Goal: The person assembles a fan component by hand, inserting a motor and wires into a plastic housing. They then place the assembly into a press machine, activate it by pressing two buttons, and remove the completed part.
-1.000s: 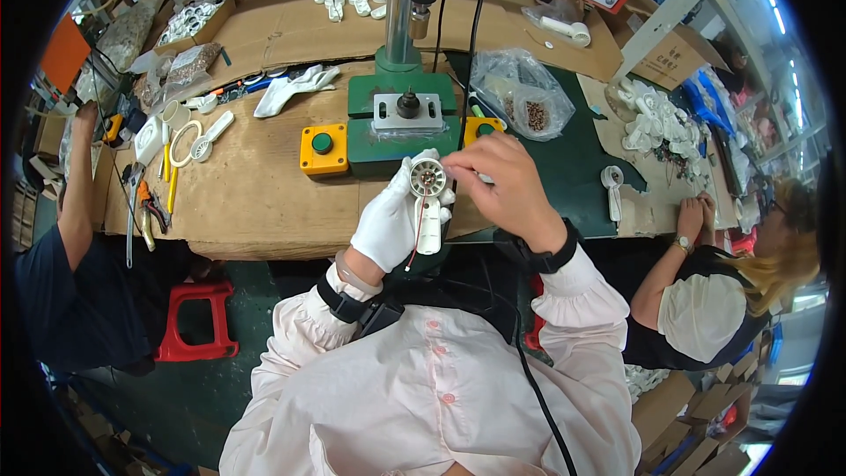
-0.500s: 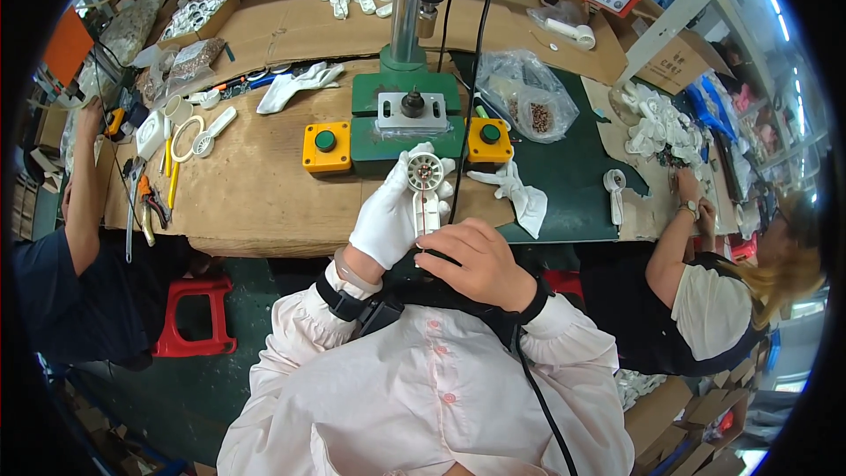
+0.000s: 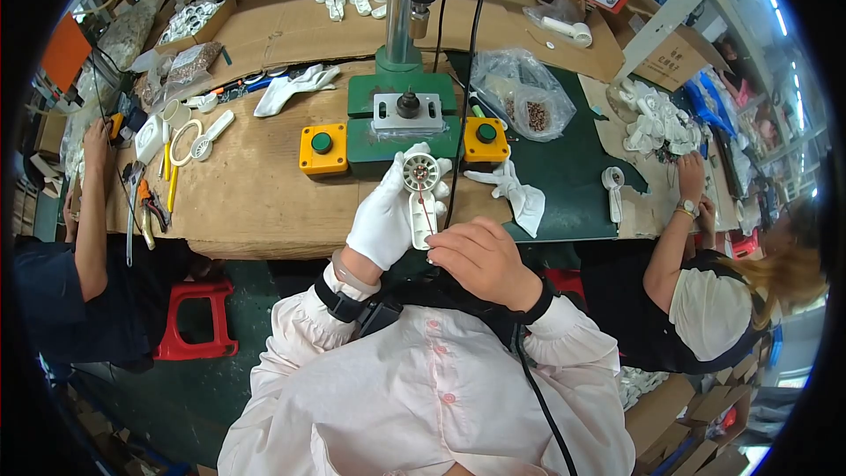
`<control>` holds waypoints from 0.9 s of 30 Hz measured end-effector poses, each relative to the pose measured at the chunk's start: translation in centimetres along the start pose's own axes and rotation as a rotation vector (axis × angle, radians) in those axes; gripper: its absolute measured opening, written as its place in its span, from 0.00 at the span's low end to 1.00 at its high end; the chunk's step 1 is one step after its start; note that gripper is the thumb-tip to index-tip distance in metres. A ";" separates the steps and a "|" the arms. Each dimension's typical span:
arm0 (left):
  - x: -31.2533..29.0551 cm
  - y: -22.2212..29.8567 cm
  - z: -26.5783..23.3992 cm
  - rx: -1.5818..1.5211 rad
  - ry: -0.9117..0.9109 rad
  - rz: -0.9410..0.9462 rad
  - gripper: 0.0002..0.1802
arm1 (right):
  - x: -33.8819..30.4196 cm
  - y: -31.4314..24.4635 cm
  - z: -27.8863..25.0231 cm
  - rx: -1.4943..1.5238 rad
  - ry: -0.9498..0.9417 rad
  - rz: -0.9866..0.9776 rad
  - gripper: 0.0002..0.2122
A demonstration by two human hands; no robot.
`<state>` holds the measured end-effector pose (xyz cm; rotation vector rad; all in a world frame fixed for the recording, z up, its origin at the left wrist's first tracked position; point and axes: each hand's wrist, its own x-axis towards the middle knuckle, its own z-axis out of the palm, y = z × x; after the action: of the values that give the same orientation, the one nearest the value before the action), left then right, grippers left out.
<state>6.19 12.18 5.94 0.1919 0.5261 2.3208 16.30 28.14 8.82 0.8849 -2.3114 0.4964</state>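
Observation:
My left hand [image 3: 381, 222], in a white glove, is closed around a white plastic handheld fan housing [image 3: 422, 227], held upright with its round spoked head at the top. A small metallic and reddish part sits in the middle of the head. From there thin dark red wires [image 3: 425, 203] run down along the open handle. My bare right hand [image 3: 486, 263] is beside the handle's lower end, thumb and fingertips pinched together at the wire ends. Just beyond the fan head stands a green press [image 3: 407, 145] with a metal fixture plate [image 3: 427, 115] and a dark round post.
Yellow boxes with green buttons [image 3: 322, 151] [image 3: 486, 140] flank the press. A white glove [image 3: 520, 198] lies to the right, near a bag of small brass-coloured parts [image 3: 536, 110]. Tools [image 3: 152, 203] and white fan parts [image 3: 203, 143] lie left. Co-workers sit on both sides.
My right hand has moved slightly right and down from the handle, leaving more of its open inside and the wires in view. My left hand still holds the fan housing.

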 end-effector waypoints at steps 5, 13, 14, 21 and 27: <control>0.0 0.0 0.0 0.013 0.002 0.007 0.26 | 0.0 0.0 0.0 -0.004 -0.010 -0.003 0.07; -0.1 -0.1 -0.3 -0.004 0.003 -0.011 0.26 | 1.3 0.4 -1.3 0.124 -0.109 0.018 0.09; -0.1 -0.1 -0.3 -0.019 -0.010 -0.014 0.25 | 1.7 1.0 -1.9 0.164 -0.089 0.037 0.10; -0.1 -0.9 0.0 -0.009 0.008 -0.020 0.25 | 4.1 5.9 -2.4 0.089 -0.045 0.209 0.16; -0.1 -0.5 -0.6 -0.013 -0.041 -0.008 0.25 | 6.0 5.4 -2.4 0.107 -0.064 0.225 0.24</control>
<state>6.41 12.31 5.21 0.2300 0.4904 2.3070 9.95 30.46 13.91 0.7016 -2.4769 0.7022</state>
